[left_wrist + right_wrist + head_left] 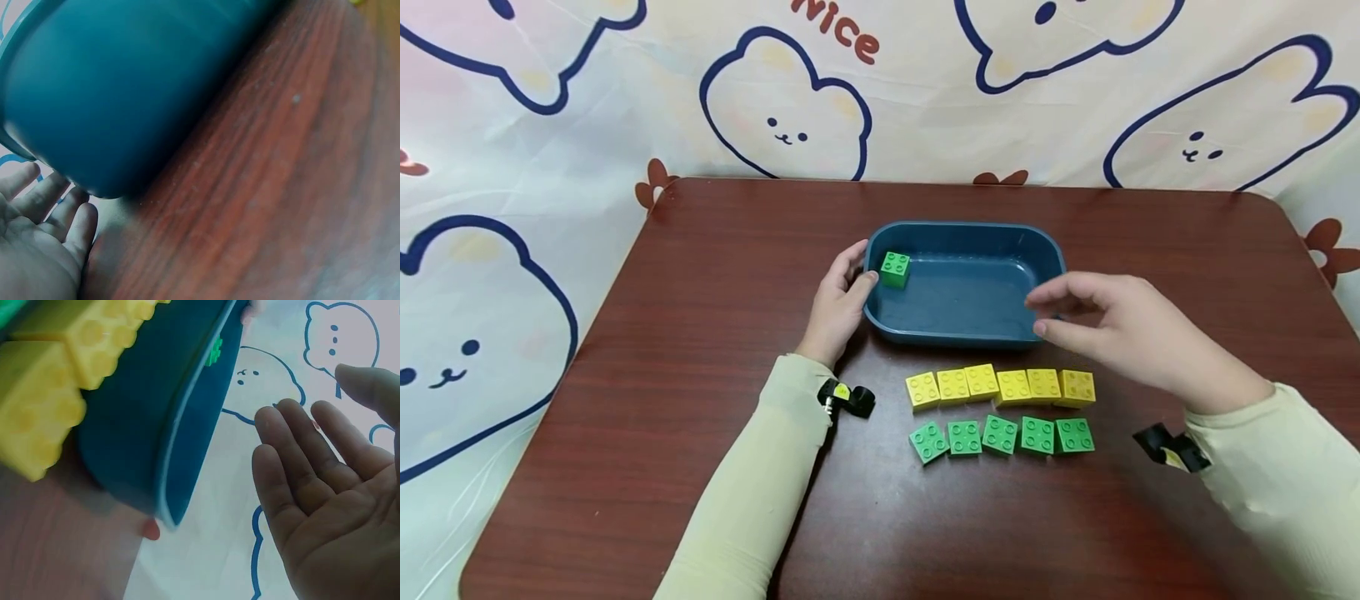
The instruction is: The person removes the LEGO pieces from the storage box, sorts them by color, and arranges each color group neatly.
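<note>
A dark blue rectangular tray [970, 340] stands on the table, with one green toy brick [895, 269] inside at its left end. My left hand [838, 302] holds the tray's left end, thumb at the rim and fingers against the outer wall. In the left wrist view those fingers [62, 212] touch the blue wall; the thumb is out of sight. Over the tray's right end is my right hand [1105, 321], thumb and fingers apart, nothing between them. The right wrist view shows its bare palm [344, 512].
In front of the tray lies a row of several yellow bricks [1012, 387]. Nearer to me is a row of several green bricks [1000, 435]. A patterned cloth [925, 125] hangs behind the brown table [737, 250]. Each sleeve carries a small black wrist device.
</note>
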Action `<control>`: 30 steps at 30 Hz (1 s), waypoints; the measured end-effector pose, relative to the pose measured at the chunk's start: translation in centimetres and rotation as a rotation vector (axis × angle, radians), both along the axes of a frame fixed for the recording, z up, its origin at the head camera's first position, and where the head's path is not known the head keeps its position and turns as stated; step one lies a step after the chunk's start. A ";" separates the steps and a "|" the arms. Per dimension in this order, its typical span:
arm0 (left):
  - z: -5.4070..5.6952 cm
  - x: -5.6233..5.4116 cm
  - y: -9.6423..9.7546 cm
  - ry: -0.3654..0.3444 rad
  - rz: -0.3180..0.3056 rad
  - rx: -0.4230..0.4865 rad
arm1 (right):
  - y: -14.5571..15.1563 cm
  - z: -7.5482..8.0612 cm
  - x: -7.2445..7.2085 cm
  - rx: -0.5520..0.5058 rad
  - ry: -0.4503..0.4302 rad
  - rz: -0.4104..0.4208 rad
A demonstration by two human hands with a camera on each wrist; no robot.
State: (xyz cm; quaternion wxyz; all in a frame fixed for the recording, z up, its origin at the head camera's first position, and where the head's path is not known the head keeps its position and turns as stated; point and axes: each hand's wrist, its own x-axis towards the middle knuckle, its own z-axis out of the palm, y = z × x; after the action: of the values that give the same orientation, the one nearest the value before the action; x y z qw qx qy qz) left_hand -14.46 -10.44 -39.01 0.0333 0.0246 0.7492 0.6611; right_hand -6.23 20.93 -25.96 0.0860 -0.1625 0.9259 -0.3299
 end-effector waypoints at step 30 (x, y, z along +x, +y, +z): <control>-0.1 -0.2 0.1 -0.013 0.012 0.023 | -8.8 -2.8 -11.8 -0.112 -0.123 0.044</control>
State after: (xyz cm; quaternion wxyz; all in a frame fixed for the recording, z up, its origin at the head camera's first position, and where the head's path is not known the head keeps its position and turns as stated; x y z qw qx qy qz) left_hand -14.71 -10.39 -39.09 0.0342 0.0162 0.7413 0.6701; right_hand -18.08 12.08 -28.75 0.1407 -0.1666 0.8952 -0.3886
